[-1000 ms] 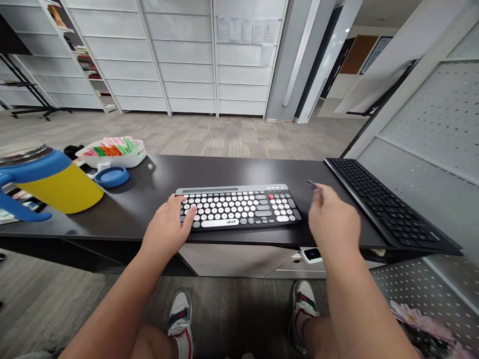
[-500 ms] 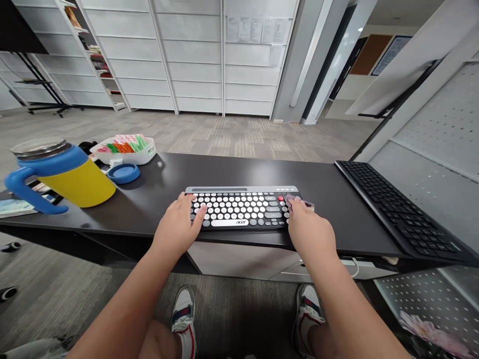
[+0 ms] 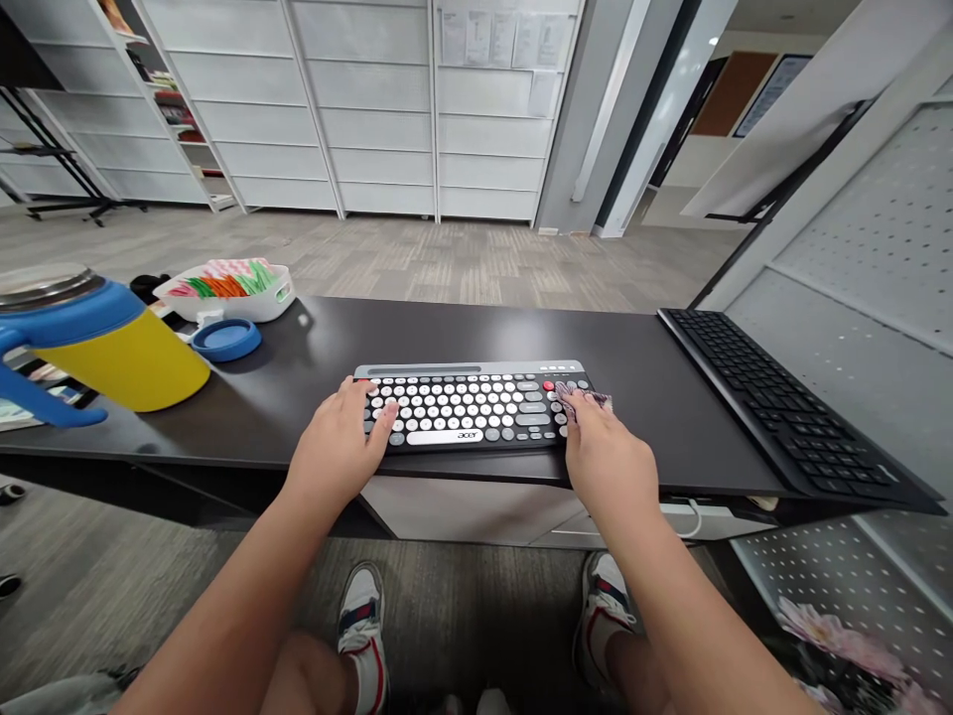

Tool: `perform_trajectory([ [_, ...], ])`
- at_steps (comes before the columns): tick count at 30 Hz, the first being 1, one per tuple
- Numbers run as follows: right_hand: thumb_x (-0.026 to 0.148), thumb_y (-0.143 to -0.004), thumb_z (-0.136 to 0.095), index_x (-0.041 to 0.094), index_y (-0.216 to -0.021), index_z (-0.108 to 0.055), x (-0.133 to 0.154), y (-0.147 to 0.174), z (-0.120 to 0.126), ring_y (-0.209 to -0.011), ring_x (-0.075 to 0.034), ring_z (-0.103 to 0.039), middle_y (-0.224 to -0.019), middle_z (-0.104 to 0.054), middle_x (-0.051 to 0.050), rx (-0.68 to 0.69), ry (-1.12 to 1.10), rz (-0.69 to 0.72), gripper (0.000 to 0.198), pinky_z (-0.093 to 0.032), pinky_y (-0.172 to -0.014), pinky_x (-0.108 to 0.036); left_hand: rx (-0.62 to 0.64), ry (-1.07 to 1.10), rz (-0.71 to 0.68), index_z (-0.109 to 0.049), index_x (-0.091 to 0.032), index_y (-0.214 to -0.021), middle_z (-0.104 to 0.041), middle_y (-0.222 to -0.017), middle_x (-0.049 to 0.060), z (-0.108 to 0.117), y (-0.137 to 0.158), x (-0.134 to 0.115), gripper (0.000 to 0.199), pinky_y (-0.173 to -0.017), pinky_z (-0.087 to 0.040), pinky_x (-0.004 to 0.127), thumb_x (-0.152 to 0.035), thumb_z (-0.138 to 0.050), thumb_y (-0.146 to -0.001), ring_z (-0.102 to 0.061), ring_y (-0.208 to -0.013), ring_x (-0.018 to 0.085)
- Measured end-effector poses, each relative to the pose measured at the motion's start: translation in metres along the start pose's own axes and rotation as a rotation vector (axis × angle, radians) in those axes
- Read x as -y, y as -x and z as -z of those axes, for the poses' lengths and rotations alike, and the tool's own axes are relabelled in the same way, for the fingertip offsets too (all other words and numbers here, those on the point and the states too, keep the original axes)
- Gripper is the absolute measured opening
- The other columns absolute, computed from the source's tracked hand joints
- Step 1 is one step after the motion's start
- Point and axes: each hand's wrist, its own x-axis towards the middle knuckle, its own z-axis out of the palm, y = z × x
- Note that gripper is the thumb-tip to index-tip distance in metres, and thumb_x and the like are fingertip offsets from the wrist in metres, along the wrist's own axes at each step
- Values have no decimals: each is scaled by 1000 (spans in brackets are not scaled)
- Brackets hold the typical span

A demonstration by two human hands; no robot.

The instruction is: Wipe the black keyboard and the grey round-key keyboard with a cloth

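Observation:
A black and grey keyboard [image 3: 468,409] with round white and grey keys and one red key lies flat on the dark desk, near its front edge. My left hand [image 3: 335,437] grips its left end, with the thumb over the keys and the fingers at the left edge. In my right hand [image 3: 612,455] is a small patterned purple-and-white cloth [image 3: 579,394], pressed onto the keys at the keyboard's right end. The fingers cover part of the cloth and some keys beneath it.
A yellow and blue mug [image 3: 123,353] stands at the left, with a blue lid [image 3: 226,340] beside it. Behind is a white basket [image 3: 279,296] of colourful items. A second, black keyboard [image 3: 789,397] lies along the right side by a perforated panel [image 3: 879,238].
The view has shifted, so the desk and its things appear further left and slightly higher. Both hands remain at the keyboard's ends, the right one still pressing the cloth there.

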Motion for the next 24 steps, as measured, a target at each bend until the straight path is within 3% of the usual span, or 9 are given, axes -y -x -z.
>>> perform_trajectory([
  [7, 17, -103, -44, 16, -136, -70, 3, -1, 4, -131, -28, -68, -142, -71, -13, 60, -12, -58, 42, -57, -108, -44, 5, 6, 18, -54, -15, -142, -60, -153, 20, 2, 0, -3, 58, -117, -44, 55, -56, -36, -106, -55, -143, 40],
  [24, 18, -104, -47, 17, -139, -68, 5, -1, 4, -133, -28, -67, -143, -71, -12, 48, -15, -58, 41, -56, -110, -43, 6, 13, 19, -54, -16, -142, -60, -153, 19, 1, 0, -2, 57, -116, -45, 54, -56, -36, -106, -55, -142, 40],
])
